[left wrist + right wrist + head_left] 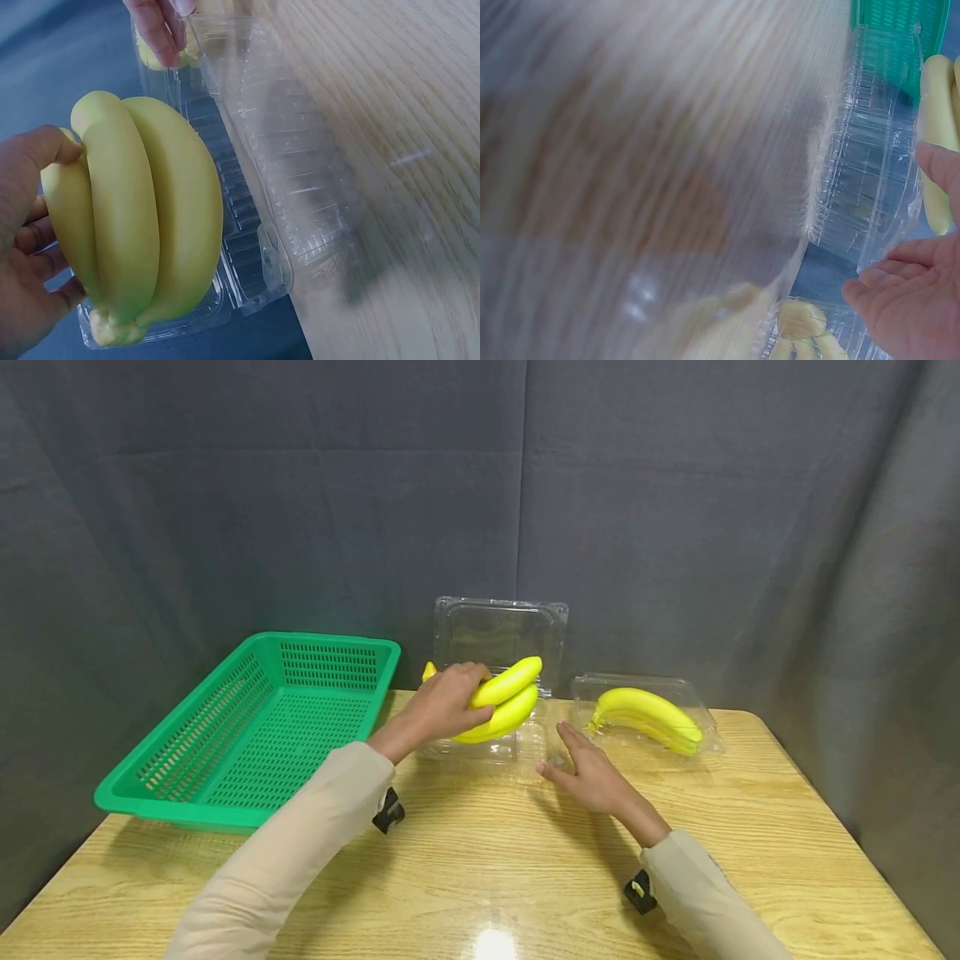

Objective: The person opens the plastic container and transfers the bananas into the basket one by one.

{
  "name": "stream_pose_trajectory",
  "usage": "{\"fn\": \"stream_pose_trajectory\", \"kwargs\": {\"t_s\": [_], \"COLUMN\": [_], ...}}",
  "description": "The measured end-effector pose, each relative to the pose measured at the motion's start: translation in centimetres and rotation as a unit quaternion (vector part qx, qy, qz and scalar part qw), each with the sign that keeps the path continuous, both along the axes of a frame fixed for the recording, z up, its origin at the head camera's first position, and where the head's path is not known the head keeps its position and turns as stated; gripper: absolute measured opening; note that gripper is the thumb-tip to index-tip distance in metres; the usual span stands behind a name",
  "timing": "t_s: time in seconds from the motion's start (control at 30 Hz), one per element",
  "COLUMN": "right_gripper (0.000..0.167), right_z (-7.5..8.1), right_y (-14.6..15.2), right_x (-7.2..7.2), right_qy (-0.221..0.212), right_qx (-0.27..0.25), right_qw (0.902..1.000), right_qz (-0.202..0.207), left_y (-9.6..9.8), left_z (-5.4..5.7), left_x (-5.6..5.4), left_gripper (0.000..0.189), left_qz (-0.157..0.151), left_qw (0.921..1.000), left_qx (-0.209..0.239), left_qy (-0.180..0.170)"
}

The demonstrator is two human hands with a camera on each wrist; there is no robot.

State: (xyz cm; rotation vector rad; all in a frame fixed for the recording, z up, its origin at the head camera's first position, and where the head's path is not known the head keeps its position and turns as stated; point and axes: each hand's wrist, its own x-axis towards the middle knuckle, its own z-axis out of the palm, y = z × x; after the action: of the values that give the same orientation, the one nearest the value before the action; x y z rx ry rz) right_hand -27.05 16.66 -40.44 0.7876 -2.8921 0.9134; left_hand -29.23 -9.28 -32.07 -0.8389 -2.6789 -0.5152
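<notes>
My left hand (448,702) grips a bunch of yellow bananas (508,714) above an open clear plastic clamshell (491,627). In the left wrist view, thumb and fingers curl round one side of the bunch (124,217), its stem end at the bottom of that view. The clamshell's lid stands raised at the back, and its ribbed base (292,165) rests on the table. At the base's right side is my right hand (592,777), fingers extended and palm holding nothing. In the right wrist view its fingertips are right at the clamshell's edge (877,180).
A green perforated basket (187,812) stands at the left of the wooden table (480,868). To the right, a second clear clamshell (585,685) contains another bunch of bananas (648,710). Dark grey curtain (480,485) hangs behind the table.
</notes>
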Motion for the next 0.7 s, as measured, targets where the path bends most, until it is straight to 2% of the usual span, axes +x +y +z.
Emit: {"fn": "stream_pose_trajectory", "kwargs": {"t_s": [0.17, 0.4, 0.7], "right_gripper": [0.078, 0.078, 0.078], "right_z": [0.1, 0.2, 0.2], "right_y": [0.0, -0.1, 0.0], "right_x": [0.0, 0.0, 0.0], "right_qy": [0.003, 0.005, 0.002], "right_qx": [0.003, 0.005, 0.006], "right_qw": [1.0000, 1.0000, 1.0000], "right_qz": [0.002, 0.004, 0.003], "left_y": [-0.2, -0.6, -1.2], "left_z": [0.2, 0.5, 1.0], "left_x": [0.1, 0.2, 0.5], "left_gripper": [0.036, 0.034, 0.034], "left_qz": [0.000, 0.004, 0.000], "left_qw": [0.9999, 0.9984, 0.9970], "left_qx": [0.010, 0.048, 0.072], "left_qy": [-0.004, -0.032, -0.028]}}
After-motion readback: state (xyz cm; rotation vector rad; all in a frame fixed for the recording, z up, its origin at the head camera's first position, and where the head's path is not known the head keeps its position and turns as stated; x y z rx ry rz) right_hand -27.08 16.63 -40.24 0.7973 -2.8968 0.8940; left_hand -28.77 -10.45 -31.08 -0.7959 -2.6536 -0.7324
